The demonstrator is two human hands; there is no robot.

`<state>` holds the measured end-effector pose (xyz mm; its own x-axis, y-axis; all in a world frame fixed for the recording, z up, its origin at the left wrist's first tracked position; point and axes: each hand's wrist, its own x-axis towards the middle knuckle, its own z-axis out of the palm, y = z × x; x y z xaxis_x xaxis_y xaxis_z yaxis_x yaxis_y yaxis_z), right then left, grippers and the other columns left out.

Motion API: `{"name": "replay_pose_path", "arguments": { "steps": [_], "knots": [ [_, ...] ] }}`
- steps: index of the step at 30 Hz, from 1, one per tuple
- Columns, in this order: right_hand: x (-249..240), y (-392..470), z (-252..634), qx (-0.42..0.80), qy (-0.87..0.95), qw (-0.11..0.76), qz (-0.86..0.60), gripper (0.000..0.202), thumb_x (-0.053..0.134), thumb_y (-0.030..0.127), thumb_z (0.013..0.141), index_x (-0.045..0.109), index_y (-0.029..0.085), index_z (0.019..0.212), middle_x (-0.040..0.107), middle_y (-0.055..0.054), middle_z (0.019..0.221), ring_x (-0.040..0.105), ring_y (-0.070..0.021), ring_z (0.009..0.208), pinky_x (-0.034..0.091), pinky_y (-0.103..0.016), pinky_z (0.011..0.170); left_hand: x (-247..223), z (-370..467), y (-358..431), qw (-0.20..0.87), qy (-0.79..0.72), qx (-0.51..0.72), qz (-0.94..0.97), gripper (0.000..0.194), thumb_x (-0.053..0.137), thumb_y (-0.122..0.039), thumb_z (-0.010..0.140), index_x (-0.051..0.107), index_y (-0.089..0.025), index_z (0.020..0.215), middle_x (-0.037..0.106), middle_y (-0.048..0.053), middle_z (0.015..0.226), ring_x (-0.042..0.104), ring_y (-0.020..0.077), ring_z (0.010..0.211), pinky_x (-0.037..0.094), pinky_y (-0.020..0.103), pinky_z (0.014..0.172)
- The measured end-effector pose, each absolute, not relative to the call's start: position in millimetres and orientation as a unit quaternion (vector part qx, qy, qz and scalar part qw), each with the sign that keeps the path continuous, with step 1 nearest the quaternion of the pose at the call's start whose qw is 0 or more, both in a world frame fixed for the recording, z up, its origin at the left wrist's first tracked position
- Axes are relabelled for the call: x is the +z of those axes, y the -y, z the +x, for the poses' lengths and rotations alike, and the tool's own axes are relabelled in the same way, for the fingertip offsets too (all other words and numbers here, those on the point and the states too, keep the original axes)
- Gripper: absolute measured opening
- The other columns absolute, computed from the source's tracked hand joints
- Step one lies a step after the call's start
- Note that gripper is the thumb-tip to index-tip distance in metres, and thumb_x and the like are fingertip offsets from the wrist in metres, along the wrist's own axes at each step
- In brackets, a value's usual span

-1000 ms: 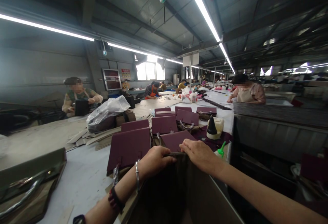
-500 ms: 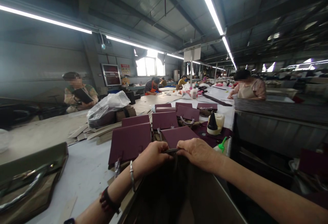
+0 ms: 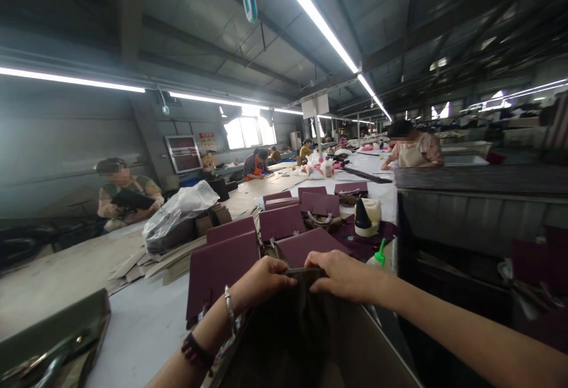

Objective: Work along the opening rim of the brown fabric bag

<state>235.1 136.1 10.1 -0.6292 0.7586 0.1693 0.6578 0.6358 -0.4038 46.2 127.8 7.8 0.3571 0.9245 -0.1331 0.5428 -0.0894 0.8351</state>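
Observation:
Close in front of me is a dark brown bag, its mouth facing me and its inside in shadow. My left hand pinches the bag's far top edge between thumb and fingers. Just to the right, my right hand grips the same edge, thumb below and fingers on top. Beyond my hands lie several maroon handbags, the closest with a flat maroon flap and another maroon flap standing to the left. The lower part of the brown bag runs out of view.
A green-and-brown handbag lies at the left on the white table. A plastic-wrapped bundle sits by cut brown sheets. At the right are a pot with a black cone and a green-nozzled bottle. Co-workers are at tables beyond.
My view has tilted upward and turned a little to the right. Both hands keep hold of the bag's edge; the right fingers have shifted slightly along it.

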Motion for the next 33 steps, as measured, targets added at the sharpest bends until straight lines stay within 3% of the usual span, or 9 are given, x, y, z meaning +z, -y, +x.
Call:
{"name": "replay_pose_path", "arguments": {
  "steps": [6,13,17,20,23,26,33],
  "knots": [
    [13.2,-128.7,245.7,0.151,0.877,0.170,-0.423,0.014,0.054,0.022,0.074,0.066,0.018,0.081,0.065,-0.003,0.074,0.057,-0.0152,0.071,0.036,-0.021,0.060,6.4,54.4,-126.4,0.471,-0.511,0.191,0.693,0.032,0.066,-0.041,0.053,0.055,-0.011,0.056,0.041,-0.006,0.046,0.031,0.0059,0.044,0.020,0.021,0.044],
    [13.7,-124.8,256.3,0.172,0.891,0.135,-0.398,0.017,0.055,0.027,0.074,0.066,0.019,0.083,0.065,-0.001,0.071,0.057,-0.0144,0.068,0.035,-0.020,0.055,7.0,54.1,-117.2,0.507,-0.505,0.161,0.680,0.034,0.069,-0.043,0.052,0.061,-0.011,0.060,0.045,-0.005,0.048,0.033,0.0062,0.044,0.022,0.021,0.044],
    [17.3,-122.2,251.0,0.148,0.898,0.130,-0.393,0.029,0.060,0.038,0.069,0.062,0.021,0.092,0.065,-0.003,0.078,0.058,-0.0195,0.073,0.035,-0.023,0.056,7.5,59.8,-111.5,0.493,-0.524,0.179,0.671,0.032,0.070,-0.040,0.051,0.060,-0.011,0.058,0.043,-0.006,0.046,0.032,0.0061,0.044,0.020,0.021,0.044],
    [21.5,-117.6,242.3,0.130,0.907,0.125,-0.382,0.027,0.062,0.034,0.067,0.062,0.022,0.091,0.065,-0.004,0.080,0.058,-0.0213,0.075,0.034,-0.024,0.056,4.4,63.6,-108.4,0.487,-0.529,0.195,0.667,0.030,0.070,-0.038,0.052,0.060,-0.010,0.059,0.042,-0.006,0.047,0.031,0.0061,0.045,0.021,0.021,0.044],
    [22.4,-113.6,236.0,0.124,0.915,0.119,-0.365,0.015,0.057,0.028,0.071,0.064,0.020,0.082,0.065,-0.004,0.075,0.058,-0.0193,0.071,0.033,-0.023,0.055,1.2,63.8,-105.2,0.492,-0.527,0.203,0.662,0.026,0.070,-0.032,0.052,0.062,-0.010,0.064,0.044,-0.006,0.049,0.033,0.0066,0.047,0.023,0.021,0.046],
    [19.6,-112.3,234.7,0.123,0.919,0.128,-0.353,0.016,0.050,0.025,0.076,0.064,0.019,0.078,0.064,-0.004,0.072,0.057,-0.0176,0.069,0.033,-0.023,0.055,-1.6,62.2,-102.0,0.502,-0.525,0.205,0.657,0.024,0.069,-0.027,0.050,0.063,-0.009,0.065,0.046,-0.005,0.050,0.035,0.0073,0.048,0.025,0.021,0.047],
    [13.3,-115.9,239.2,0.172,0.915,0.141,-0.336,0.015,0.050,0.025,0.077,0.063,0.018,0.075,0.061,0.000,0.067,0.053,-0.0112,0.062,0.034,-0.019,0.056,-8.3,67.8,-98.5,0.502,-0.506,0.233,0.662,0.023,0.063,-0.030,0.057,0.062,-0.009,0.067,0.046,-0.005,0.051,0.035,0.0074,0.050,0.027,0.021,0.050]
  ]
}}
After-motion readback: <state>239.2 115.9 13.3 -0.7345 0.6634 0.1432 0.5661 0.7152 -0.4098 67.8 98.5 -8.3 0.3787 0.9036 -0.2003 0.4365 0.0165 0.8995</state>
